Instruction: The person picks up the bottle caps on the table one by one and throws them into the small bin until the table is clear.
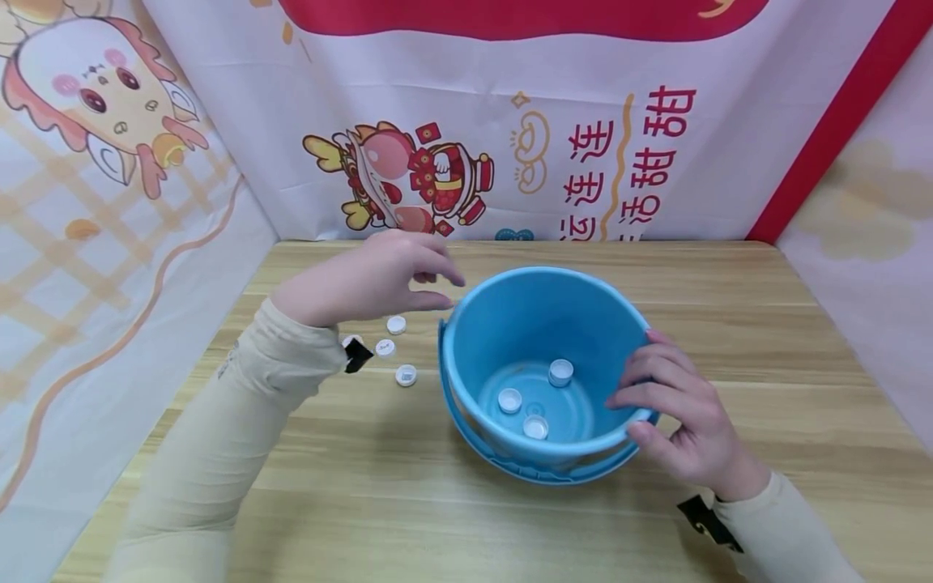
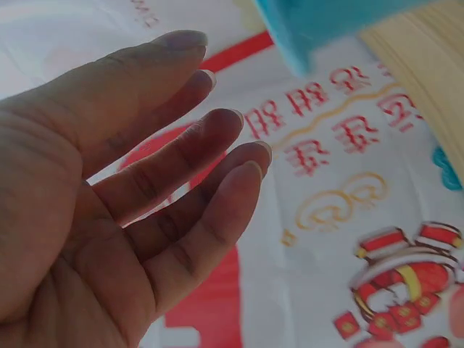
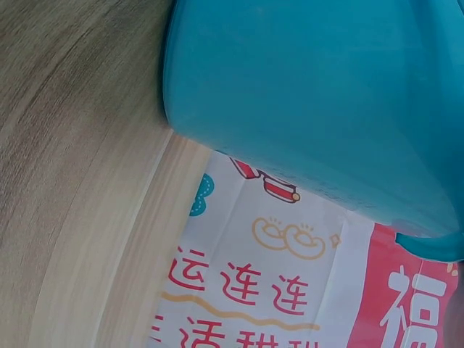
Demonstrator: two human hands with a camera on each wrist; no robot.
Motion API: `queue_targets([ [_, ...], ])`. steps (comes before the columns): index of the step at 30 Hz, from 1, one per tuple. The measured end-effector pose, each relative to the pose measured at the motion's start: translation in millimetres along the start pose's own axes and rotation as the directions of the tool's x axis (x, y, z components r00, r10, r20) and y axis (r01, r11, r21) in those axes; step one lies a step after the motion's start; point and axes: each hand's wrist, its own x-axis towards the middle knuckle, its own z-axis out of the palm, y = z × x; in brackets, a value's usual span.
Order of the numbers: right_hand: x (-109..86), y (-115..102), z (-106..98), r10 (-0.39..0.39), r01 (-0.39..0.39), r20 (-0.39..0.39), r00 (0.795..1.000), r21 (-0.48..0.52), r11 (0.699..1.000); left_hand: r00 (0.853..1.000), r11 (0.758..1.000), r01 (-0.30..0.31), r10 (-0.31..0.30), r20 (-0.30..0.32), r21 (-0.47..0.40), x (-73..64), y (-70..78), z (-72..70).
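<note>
A blue plastic bucket (image 1: 554, 324) stands upright on the table, its handle (image 1: 481, 444) lowered against the near side. My right hand (image 1: 681, 405) grips the bucket's right rim, fingers over the inside and thumb outside. At the bottom of the bucket lie small white bottle caps (image 1: 510, 400). Just off the left rim, my left hand (image 1: 394, 275) hovers with bent, loose fingers spread from the thumb. In the left wrist view the left palm (image 2: 101, 246) shows nothing held. Several more white caps (image 1: 406, 375) lie on the table below the left forearm.
The wooden table (image 1: 350, 478) runs back to a printed white cloth (image 1: 525, 146) hanging behind it. More cloth (image 1: 87, 267) hangs along the left side. A black strap end (image 1: 357, 355) sticks out from the left wrist, another (image 1: 709, 522) from the right.
</note>
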Motion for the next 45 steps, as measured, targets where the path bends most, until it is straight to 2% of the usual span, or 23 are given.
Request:
queue_targets([
  [4, -0.8, 0, 0, 0.010, -0.010, 0.007, 1.000, -0.008, 1.000, 0.994, 0.994, 0.106, -0.105, 0.032, -0.038, -14.6, -33.8, 12.0],
  [8, -1.4, 1, 0, 0.010, -0.010, 0.010, 1.000, -0.012, 1.000, 0.977, 0.975, 0.212, -0.209, 0.049, -0.065, -35.1, -73.9, 27.7],
  [11, -1.4, 1, 0, 0.011, -0.011, 0.014, 1.000, -0.011, 1.000, 0.955, 0.953, 0.294, -0.290, 0.057, -0.074, -55.6, -101.0, 40.3],
  [15, -1.1, 1, 0, 0.015, -0.014, 0.016, 1.000, -0.009, 1.000, 0.927, 0.925, 0.372, -0.367, 0.076, -0.078, -82.5, -130.9, 57.0],
  [20, -1.5, 1, 0, 0.015, -0.014, 0.011, 1.000, -0.009, 1.000, 0.887, 0.891, 0.451, -0.441, 0.133, -0.053, -112.6, -160.6, 76.1],
  [22, -2.0, 2, 0, 0.018, -0.018, 0.012, 1.000, -0.008, 1.000, 0.877, 0.883, 0.467, -0.455, 0.151, -0.054, -122.8, -169.6, 83.1],
  [24, -2.6, 2, 0, 0.024, -0.024, 0.013, 1.000, -0.007, 1.000, 0.871, 0.877, 0.477, -0.463, 0.164, -0.063, -131.1, -176.4, 89.6],
  [26, -2.9, 2, 0, 0.026, -0.026, 0.014, 1.000, -0.008, 1.000, 0.871, 0.875, 0.477, -0.460, 0.172, -0.079, -137.2, -181.1, 95.5],
  [28, -3.0, 3, 0, 0.024, -0.024, 0.015, 1.000, -0.010, 1.000, 0.873, 0.875, 0.475, -0.456, 0.174, -0.095, -141.3, -184.5, 101.4],
  [31, -2.6, 3, 1, 0.019, -0.019, 0.016, 1.000, -0.009, 1.000, 0.884, 0.884, 0.457, -0.438, 0.165, -0.101, -144.3, -188.0, 109.5],
  [35, -1.1, 2, 3, 0.007, -0.007, 0.009, 1.000, -0.002, 1.000, 0.889, 0.890, 0.448, -0.434, 0.145, -0.086, -145.1, -189.8, 115.7],
  [45, 1.8, 1, 4, 0.006, -0.006, -0.011, 1.000, 0.015, 1.000, 0.870, 0.876, 0.481, -0.472, 0.144, -0.028, -135.2, -181.7, 119.0],
])
